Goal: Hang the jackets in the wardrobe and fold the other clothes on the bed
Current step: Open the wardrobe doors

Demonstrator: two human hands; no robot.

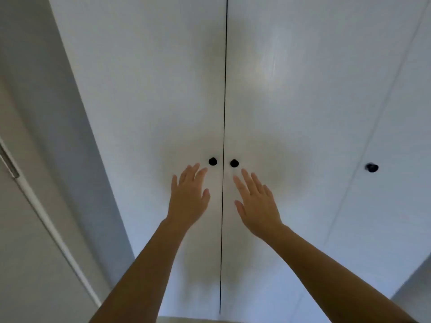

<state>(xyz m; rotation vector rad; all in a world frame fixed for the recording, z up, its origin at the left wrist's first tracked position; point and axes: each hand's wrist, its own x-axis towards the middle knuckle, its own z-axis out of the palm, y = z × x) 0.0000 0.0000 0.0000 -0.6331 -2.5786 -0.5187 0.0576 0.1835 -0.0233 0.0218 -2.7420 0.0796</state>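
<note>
Both hands reach toward the shut wardrobe point(163, 89); the left hand point(189, 197), fingers straight and spread, empty, sits just below its knob point(212, 161); the right hand point(256, 203) likewise, under its own knob point(234, 163).

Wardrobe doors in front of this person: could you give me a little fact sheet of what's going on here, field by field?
view: head camera, facing a white wardrobe
doors: two, shut, with a thin dark seam between them
knobs: black; left knob and right knob on either side of the seam, third knob farther right
left hand: open, just below the left knob, not on it
right hand: open, just below the right knob, not on it
clothes: none in view
</note>
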